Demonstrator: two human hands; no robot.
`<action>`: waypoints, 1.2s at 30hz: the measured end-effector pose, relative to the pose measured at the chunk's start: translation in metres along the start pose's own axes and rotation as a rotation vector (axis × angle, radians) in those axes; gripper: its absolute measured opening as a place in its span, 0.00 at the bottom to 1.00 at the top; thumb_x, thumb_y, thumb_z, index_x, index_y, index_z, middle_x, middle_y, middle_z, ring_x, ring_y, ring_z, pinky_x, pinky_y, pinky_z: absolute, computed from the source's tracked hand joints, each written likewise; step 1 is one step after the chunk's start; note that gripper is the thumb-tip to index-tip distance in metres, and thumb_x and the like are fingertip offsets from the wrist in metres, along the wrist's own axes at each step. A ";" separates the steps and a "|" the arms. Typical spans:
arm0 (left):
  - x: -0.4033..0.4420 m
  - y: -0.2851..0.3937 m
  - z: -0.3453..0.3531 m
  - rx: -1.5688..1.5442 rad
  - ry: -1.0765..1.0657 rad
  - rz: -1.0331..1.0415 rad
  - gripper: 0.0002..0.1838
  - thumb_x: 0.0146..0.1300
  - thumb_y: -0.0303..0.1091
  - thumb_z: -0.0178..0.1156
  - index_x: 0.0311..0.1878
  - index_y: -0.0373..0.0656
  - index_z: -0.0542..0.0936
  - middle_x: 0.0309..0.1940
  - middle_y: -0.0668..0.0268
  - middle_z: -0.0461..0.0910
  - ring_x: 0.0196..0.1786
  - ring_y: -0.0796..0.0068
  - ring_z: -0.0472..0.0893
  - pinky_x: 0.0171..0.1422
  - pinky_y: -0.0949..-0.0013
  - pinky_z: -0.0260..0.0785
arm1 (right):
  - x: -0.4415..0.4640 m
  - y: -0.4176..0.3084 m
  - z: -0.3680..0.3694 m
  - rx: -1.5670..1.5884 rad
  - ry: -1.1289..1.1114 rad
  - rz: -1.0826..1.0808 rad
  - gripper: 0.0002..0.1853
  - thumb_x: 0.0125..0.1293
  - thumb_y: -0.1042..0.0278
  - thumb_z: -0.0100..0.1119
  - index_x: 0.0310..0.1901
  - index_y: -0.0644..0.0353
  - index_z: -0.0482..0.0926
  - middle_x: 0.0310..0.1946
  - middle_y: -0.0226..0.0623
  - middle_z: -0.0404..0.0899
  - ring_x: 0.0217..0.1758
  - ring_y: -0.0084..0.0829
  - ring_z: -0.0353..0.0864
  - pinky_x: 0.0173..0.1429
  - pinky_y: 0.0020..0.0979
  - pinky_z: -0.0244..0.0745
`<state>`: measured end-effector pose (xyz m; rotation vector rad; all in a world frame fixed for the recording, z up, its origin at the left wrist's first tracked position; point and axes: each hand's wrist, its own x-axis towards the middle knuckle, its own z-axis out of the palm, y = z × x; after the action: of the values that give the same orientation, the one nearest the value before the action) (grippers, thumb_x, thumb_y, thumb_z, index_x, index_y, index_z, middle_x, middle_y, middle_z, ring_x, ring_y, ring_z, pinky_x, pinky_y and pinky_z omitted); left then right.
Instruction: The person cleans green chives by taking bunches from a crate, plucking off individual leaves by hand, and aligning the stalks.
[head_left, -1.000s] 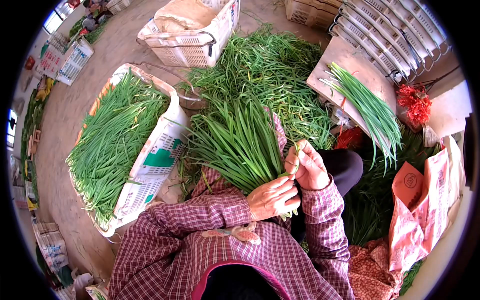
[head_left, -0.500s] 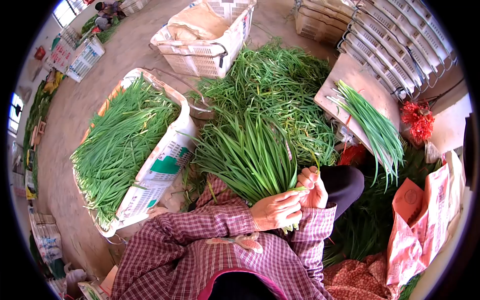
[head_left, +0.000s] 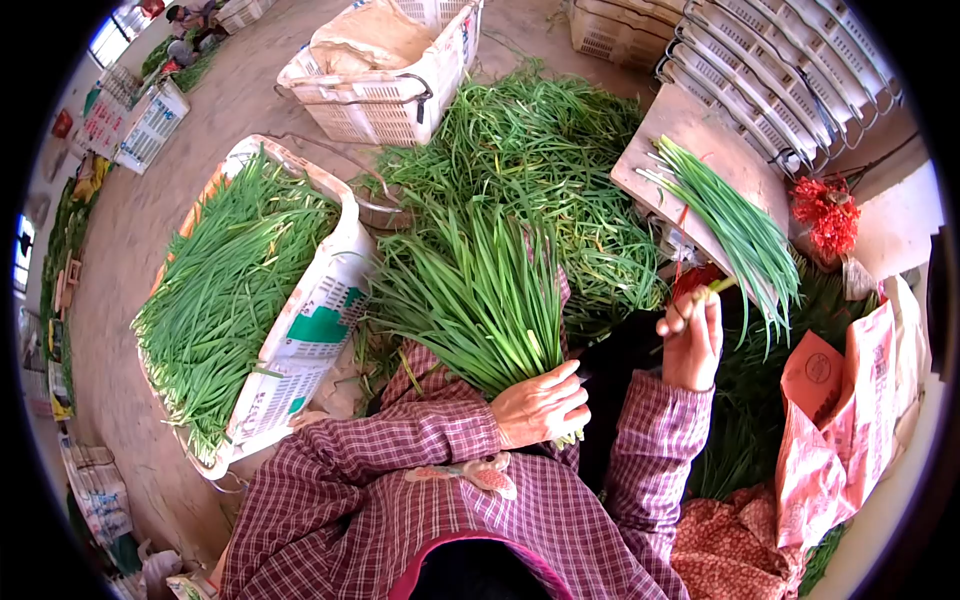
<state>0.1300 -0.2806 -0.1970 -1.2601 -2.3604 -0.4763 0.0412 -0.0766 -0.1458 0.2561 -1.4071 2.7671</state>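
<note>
My left hand is closed round the lower stems of a large bunch of green leafy stalks, whose leaves fan up and to the left over my lap. The cut ends poke out below my fingers. To the right, my right hand is raised apart from the bunch, with a yellow-green scrap of leaf at its fingertips. Beyond the bunch lies a heap of loose stalks on the floor.
A white crate full of stalks stands at the left, another crate behind. At the right are a board with a small bunch, red ties, stacked crates and a pink bag. A person sits far off.
My right hand has moved away from the bunch, to the right and up, with the leaf scrap. My left hand has kept its hold on the bunch. The camera view has shifted slightly.
</note>
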 end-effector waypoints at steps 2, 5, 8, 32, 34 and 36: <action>-0.001 0.002 0.002 0.003 -0.026 0.004 0.05 0.52 0.31 0.58 0.33 0.46 0.74 0.30 0.69 0.71 0.44 0.71 0.76 0.71 0.57 0.61 | 0.017 0.005 0.005 -0.861 0.040 -0.165 0.10 0.65 0.75 0.54 0.48 0.61 0.74 0.36 0.35 0.76 0.33 0.29 0.75 0.38 0.30 0.75; -0.002 0.002 0.006 0.023 -0.044 0.007 0.05 0.52 0.31 0.57 0.34 0.46 0.74 0.30 0.70 0.71 0.42 0.72 0.75 0.73 0.58 0.59 | 0.023 0.009 0.036 -1.661 -0.120 -0.618 0.13 0.59 0.78 0.58 0.47 0.63 0.79 0.42 0.43 0.81 0.39 0.39 0.79 0.45 0.34 0.76; 0.000 0.001 -0.001 -0.001 -0.113 0.009 0.09 0.52 0.32 0.57 0.38 0.46 0.75 0.33 0.70 0.74 0.45 0.73 0.76 0.72 0.59 0.59 | 0.008 0.022 0.058 -1.045 -0.465 -0.174 0.09 0.59 0.79 0.56 0.41 0.65 0.80 0.38 0.45 0.83 0.40 0.39 0.84 0.45 0.32 0.79; -0.013 0.002 0.021 -0.049 -0.039 0.072 0.04 0.51 0.32 0.55 0.31 0.46 0.74 0.34 0.68 0.75 0.44 0.73 0.76 0.56 0.69 0.68 | -0.040 0.070 0.029 -0.311 -0.438 0.575 0.05 0.70 0.70 0.52 0.40 0.60 0.68 0.32 0.29 0.73 0.37 0.19 0.69 0.47 0.22 0.65; -0.011 0.001 0.021 -0.051 -0.009 0.075 0.03 0.52 0.33 0.54 0.30 0.46 0.73 0.31 0.68 0.73 0.39 0.74 0.75 0.51 0.70 0.68 | -0.040 0.070 0.026 -0.266 -0.414 0.594 0.06 0.70 0.68 0.53 0.40 0.60 0.68 0.31 0.30 0.73 0.36 0.20 0.69 0.45 0.22 0.64; -0.010 0.001 0.020 -0.050 -0.019 0.074 0.03 0.52 0.33 0.54 0.30 0.46 0.73 0.31 0.69 0.73 0.39 0.74 0.75 0.51 0.70 0.68 | -0.039 0.068 0.024 -0.243 -0.427 0.595 0.04 0.71 0.71 0.52 0.41 0.61 0.68 0.32 0.30 0.73 0.36 0.19 0.69 0.46 0.22 0.65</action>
<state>0.1321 -0.2777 -0.2190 -1.3744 -2.3219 -0.5042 0.0761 -0.1341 -0.1928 0.5182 -2.2231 3.0551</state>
